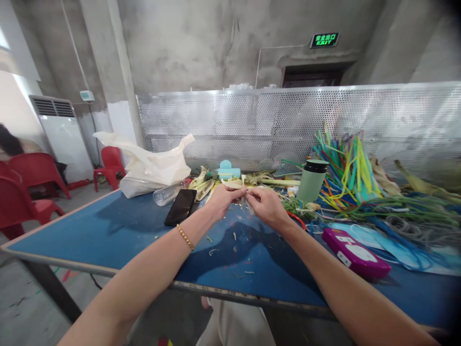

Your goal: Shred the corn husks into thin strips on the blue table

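Observation:
Over the middle of the blue table (137,235), my left hand (220,199) and my right hand (267,204) meet, fingertips almost touching. Both are closed in a pinch on a pale strip of corn husk (233,183). Part of it sticks up above the fingers, and a bit hangs below between the hands. The fingers hide most of its middle. Just beyond lie more corn husks (202,183) and a light-blue roll-shaped item (229,172). Small husk scraps (213,251) are scattered on the table under my hands.
To the left are a black phone (181,206), a clear plastic bottle (166,194) and a white plastic bag (154,166). On the right stand a green tumbler (311,182), a heap of coloured strips (355,168) and a purple box (355,252). A perforated metal screen (223,120) rises behind.

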### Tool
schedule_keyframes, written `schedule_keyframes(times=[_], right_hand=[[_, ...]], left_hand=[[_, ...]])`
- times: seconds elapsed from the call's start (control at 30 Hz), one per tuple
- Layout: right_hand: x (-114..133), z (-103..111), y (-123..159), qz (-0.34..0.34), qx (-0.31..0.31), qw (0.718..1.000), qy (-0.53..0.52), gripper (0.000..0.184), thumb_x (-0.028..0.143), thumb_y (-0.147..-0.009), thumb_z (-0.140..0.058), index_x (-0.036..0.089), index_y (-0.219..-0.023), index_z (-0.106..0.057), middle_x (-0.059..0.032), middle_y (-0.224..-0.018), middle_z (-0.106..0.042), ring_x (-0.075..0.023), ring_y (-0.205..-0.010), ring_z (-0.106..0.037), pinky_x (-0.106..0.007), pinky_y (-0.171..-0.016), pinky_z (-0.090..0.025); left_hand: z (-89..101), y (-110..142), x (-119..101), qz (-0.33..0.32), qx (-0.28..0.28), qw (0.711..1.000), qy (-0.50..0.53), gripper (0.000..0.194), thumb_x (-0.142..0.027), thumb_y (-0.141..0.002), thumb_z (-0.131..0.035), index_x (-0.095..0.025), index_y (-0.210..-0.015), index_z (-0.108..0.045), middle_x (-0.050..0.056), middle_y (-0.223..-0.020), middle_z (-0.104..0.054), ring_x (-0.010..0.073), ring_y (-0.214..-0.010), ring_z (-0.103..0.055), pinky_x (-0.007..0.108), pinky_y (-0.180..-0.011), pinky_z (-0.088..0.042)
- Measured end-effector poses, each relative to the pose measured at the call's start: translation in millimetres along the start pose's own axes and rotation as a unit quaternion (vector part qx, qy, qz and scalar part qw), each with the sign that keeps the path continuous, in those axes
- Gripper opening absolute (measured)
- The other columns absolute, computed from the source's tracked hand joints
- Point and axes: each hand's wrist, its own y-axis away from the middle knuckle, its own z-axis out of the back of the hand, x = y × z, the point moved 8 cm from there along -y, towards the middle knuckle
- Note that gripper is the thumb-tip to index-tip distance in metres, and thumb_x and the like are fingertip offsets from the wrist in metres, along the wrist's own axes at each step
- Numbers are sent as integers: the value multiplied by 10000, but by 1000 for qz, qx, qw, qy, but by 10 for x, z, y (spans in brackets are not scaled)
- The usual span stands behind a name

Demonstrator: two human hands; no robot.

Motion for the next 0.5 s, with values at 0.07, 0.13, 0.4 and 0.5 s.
schedule_keyframes(times=[0.07,0.13,0.4,0.5], right_hand=[[-10,14,3,-8,-3,1000,11,273,320,-836,-507,191,-602,-562,-8,-558,-547,-142,-554,-448,-267,-575,-313],[-29,27,4,-19,-4,1000,19,278,327,-831,-517,189,-593,-557,-9,-559,-545,-141,-556,-451,-269,-580,-312],[-111,-50,13,-61,20,994,-86,353,363,-851,-499,208,-540,-440,17,-472,-460,-126,-500,-412,-261,-511,-296],[-147,-103,28,-93,27,985,-142,342,391,-844,-519,211,-557,-471,25,-426,-447,-124,-458,-408,-258,-479,-303]], left_hand=[[-3,-4,-21,-8,10,1000,-19,241,-226,-569,-830,-90,-745,-738,72,-727,-677,110,-639,-524,250,-578,-348],[-9,-5,-42,-15,23,999,-33,245,-238,-559,-837,-89,-723,-732,62,-691,-665,108,-622,-518,251,-572,-354],[25,-15,-86,-37,4,999,-28,224,-231,-531,-830,-114,-665,-695,15,-614,-634,99,-585,-519,249,-582,-368],[-3,-9,-91,-48,11,999,-20,199,-248,-564,-809,-115,-643,-684,14,-589,-619,94,-571,-504,248,-576,-362]])
